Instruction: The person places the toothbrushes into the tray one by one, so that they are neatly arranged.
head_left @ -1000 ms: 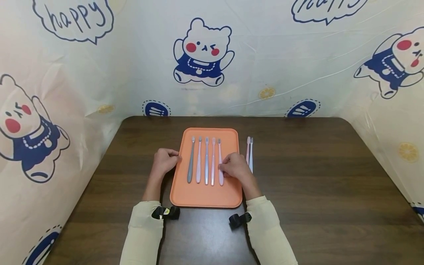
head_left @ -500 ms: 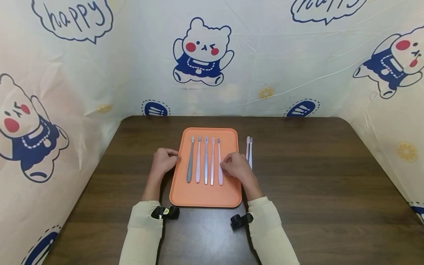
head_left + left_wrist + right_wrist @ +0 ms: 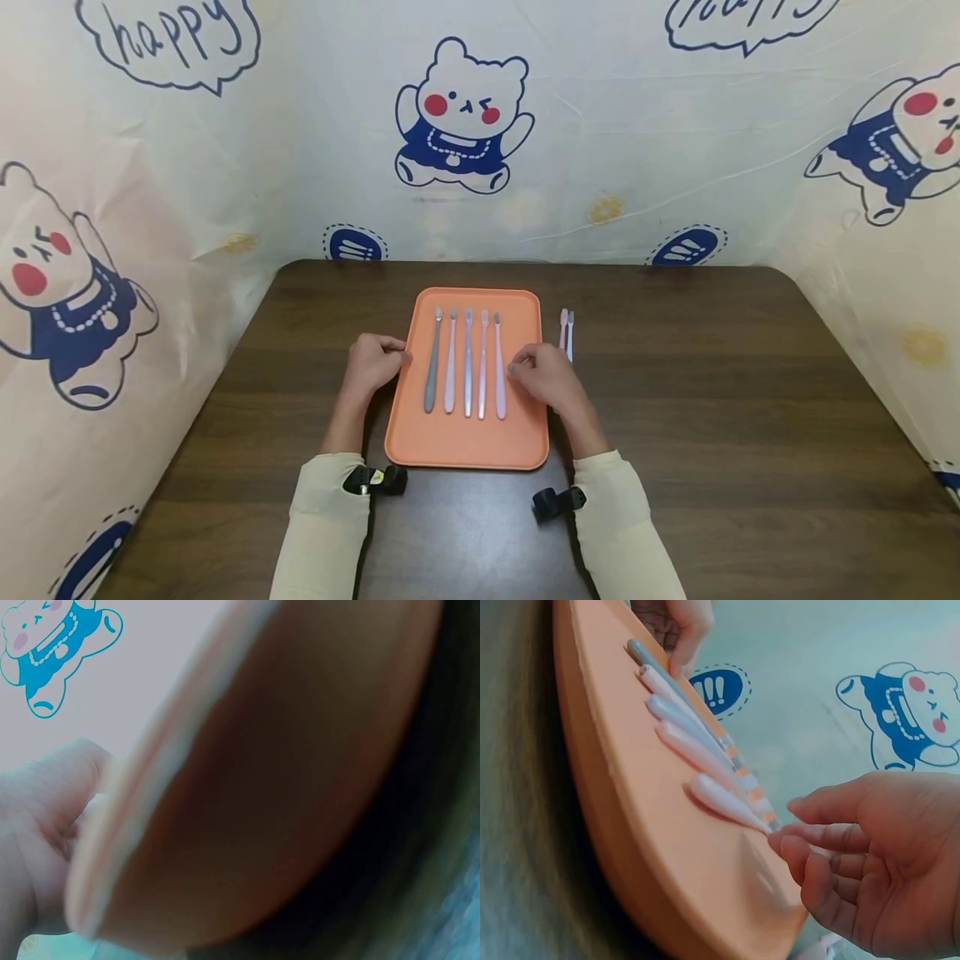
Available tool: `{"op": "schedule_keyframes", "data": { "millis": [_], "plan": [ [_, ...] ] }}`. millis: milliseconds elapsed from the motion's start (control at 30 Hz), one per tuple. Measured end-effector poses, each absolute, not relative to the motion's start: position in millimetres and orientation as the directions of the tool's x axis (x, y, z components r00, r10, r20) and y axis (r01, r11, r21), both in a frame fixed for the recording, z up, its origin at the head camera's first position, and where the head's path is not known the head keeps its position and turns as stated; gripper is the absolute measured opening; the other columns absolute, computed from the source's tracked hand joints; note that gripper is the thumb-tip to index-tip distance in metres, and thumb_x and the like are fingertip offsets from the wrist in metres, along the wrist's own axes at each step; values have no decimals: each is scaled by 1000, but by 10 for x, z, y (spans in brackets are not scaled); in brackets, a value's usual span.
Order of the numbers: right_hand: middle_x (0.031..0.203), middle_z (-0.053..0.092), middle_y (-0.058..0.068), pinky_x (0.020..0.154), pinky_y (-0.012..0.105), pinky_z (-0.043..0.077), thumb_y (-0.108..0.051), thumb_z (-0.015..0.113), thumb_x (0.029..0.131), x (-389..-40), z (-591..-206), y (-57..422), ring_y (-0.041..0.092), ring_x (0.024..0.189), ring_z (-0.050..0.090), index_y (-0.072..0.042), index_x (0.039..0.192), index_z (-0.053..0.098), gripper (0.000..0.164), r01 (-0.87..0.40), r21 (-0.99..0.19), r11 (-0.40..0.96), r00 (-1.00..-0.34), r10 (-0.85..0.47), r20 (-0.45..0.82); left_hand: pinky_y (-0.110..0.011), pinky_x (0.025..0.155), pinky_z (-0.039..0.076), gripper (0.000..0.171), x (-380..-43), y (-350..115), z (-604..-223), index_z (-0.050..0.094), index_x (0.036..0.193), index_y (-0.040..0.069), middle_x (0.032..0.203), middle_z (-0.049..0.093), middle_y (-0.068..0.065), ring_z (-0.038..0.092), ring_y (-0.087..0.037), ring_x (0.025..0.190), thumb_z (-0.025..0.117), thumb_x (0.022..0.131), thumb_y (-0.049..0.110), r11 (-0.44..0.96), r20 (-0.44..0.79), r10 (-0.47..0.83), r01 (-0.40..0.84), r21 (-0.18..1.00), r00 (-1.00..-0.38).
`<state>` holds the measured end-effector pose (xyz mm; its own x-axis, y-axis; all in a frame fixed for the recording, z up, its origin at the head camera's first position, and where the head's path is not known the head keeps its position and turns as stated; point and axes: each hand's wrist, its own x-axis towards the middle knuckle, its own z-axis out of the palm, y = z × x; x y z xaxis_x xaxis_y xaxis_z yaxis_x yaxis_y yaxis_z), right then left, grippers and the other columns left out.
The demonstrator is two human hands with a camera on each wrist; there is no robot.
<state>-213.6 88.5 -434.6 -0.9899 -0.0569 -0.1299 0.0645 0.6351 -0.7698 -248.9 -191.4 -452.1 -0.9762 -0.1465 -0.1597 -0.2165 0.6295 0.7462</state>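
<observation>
An orange tray (image 3: 465, 446) lies on the table, bearing a row of several toothbrushes, heads toward the far side. A grey toothbrush (image 3: 432, 375) is leftmost; a pale pink toothbrush (image 3: 500, 392) ends the row on the right. My left hand (image 3: 372, 367) pinches the tray's left rim, its thumb on top. Over the tray's right part, my right hand (image 3: 885, 862) has loosely bent fingers and holds nothing, just right of the pale pink toothbrush. Beyond that hand, a pink toothbrush (image 3: 563, 323) and a whitish toothbrush (image 3: 570, 333) lie off the tray, their lower parts hidden.
The dark wooden table (image 3: 735, 400) extends to both sides of the tray. A printed curtain (image 3: 585, 125) with cartoon bears stands along its back and sides. Each sleeve carries a black wrist camera, such as the right one (image 3: 558, 504).
My right hand has let go of the pale pink toothbrush and drawn off to the right, leaving it on the tray. The left hand stays on the rim.
</observation>
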Motion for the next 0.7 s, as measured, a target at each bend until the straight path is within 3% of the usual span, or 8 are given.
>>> {"op": "schedule_keyframes", "data": {
  "millis": [267,700],
  "plan": [
    [82,69,12,51,25,47,-16,65,95,-2129,-4385,1058,15,59,56,-3,104,74,18,38,-791,611,-995,-51,-87,-27,72,51,30,-2485,-1910,-4528,76,111,-1,110,75,-21,66,-27,91,66,88,15,620,-159,-158,-223,753,-975],
    [87,71,15,59,25,50,-14,67,95,-2173,-4385,1403,18,66,63,0,110,70,20,129,-798,589,-987,0,-159,-31,77,53,30,-2493,-1904,-4534,76,112,0,112,75,-20,67,-27,94,66,89,16,622,-168,-162,-233,747,-972]
  ]
}}
